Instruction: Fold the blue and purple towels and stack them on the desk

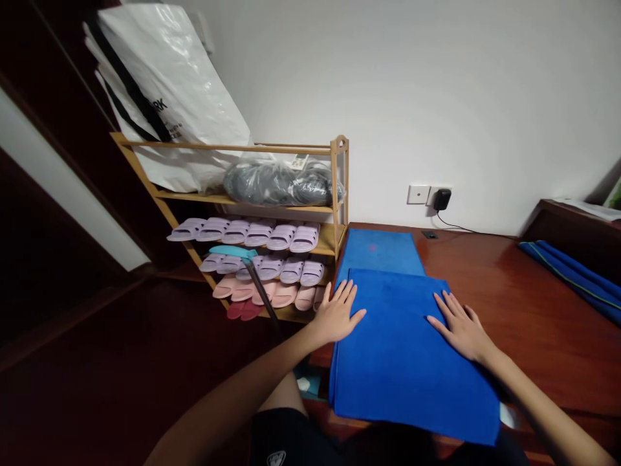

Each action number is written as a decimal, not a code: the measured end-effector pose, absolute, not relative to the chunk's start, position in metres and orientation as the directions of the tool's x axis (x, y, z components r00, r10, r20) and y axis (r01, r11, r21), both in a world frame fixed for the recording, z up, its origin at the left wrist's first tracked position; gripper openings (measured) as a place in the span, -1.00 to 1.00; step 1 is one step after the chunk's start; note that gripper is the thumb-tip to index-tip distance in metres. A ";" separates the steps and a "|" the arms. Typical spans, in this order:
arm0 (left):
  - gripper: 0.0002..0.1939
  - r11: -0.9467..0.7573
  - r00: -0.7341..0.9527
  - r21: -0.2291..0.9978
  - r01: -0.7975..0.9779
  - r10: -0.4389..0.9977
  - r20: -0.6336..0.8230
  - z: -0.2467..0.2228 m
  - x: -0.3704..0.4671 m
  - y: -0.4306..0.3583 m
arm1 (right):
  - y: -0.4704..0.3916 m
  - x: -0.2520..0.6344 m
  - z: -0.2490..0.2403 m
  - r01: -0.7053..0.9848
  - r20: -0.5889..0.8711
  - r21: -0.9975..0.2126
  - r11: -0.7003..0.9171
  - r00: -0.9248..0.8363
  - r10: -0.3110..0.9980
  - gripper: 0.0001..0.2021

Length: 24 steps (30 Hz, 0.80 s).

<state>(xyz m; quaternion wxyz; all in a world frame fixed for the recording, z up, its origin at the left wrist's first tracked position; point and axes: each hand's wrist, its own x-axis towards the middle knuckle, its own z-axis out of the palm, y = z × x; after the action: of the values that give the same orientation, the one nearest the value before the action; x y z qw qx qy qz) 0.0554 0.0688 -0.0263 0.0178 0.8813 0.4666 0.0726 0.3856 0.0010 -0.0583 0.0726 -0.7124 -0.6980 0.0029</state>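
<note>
A folded blue cloth (402, 356), like a towel, lies flat across the front of the wooden desk, its near edge hanging over the desk's front. My left hand (338, 312) rests on its left edge, fingers stretched out and slightly spread. On the right edge lies my right hand (458, 327), palm down with the fingers apart. Neither hand grips the fabric. Beyond it, partly covered, is a lighter blue cloth (383, 251) with a small reddish spot.
Left of the desk (514, 291) stands a wooden rack (334, 175) with rows of lilac and pink slippers (305, 237), a plastic-wrapped grey bundle (281, 183) and a big white bag (165, 77). A black plug (442, 199) sits in the wall socket. More blue cloths (572, 275) lie at right.
</note>
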 end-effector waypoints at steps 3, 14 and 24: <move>-0.26 -0.564 0.552 0.071 0.823 0.823 0.136 -0.026 0.051 0.050 | -0.018 0.382 -0.059 0.995 0.125 -0.101 0.014 -0.002 0.992 -0.25; -0.31 -0.621 0.599 0.139 0.771 0.782 0.171 -0.014 0.033 0.021 | -0.057 0.385 -0.058 0.964 0.100 -0.265 -0.016 0.044 0.994 -0.31; -0.72 -0.599 0.576 0.360 0.715 0.797 0.182 -0.002 0.053 0.135 | 0.052 0.429 -0.037 0.908 0.085 -0.407 -0.098 0.144 0.986 -0.53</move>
<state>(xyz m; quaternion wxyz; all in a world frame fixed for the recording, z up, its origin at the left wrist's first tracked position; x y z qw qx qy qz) 0.0532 0.1354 -0.0015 0.1245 0.8788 0.4304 0.1644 0.4291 0.0517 -0.0373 0.1852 -0.7334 -0.6456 0.1048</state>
